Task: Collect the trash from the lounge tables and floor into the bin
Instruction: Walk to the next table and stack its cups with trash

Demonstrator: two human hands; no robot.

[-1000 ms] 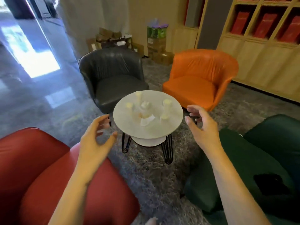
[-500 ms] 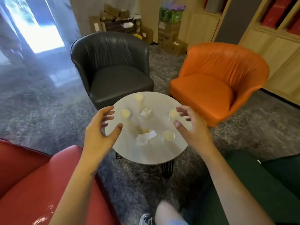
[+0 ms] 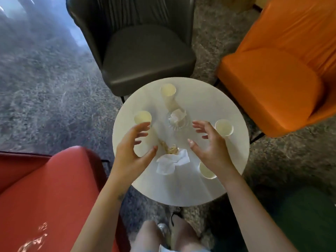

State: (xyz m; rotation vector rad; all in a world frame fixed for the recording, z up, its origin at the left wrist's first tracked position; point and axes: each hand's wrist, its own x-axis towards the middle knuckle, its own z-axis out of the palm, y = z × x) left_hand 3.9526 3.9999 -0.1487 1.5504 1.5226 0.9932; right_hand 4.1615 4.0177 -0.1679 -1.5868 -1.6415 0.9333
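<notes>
**Open hands among tippy cups**

Both grips are wide and hold nothing. The left hand and right hand hover on either side of the napkin on the worktop. Paper cups ring the napkin and crumbs touch it. A hasty sweep could topple cups or scatter crumbs.

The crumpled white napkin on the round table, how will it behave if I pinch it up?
The napkin looks thin and creased, so it will probably hang floppy and weigh almost nothing. The crumbs beside its far edge may scatter on the table if it drags.
</notes>
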